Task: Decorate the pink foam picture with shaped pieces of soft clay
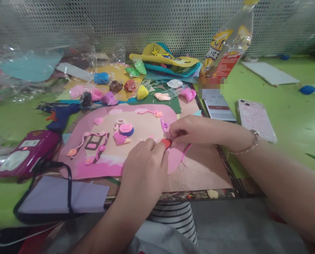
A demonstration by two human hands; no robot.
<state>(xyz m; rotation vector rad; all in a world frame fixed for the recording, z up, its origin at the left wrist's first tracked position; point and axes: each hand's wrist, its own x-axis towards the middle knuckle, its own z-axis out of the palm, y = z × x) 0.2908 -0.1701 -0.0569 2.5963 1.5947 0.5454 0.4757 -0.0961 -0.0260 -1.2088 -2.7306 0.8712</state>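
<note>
A small piece of red clay [166, 143] is at the right edge of a pink rounded card [147, 160], between the fingertips of both hands. My left hand [147, 165] rests over the card with its fingers closed at the near side of the red clay. From the right, my right hand [185, 130] pinches at the other side of it; its fingertips are partly hidden. The card bears clay shapes: a pink and blue snail-like figure [124, 132], a brown frame [92, 143] with pink strands, and a purple loop [164, 124] beside my right hand.
Bagged clay lumps, including a yellow one [142, 92], lie behind the card. A plastic bottle [221, 49], a lit phone [219, 107] and a pink-white phone [256, 120] stand or lie right. Left are a blue glue gun [62, 116] and a corded purple device [28, 151].
</note>
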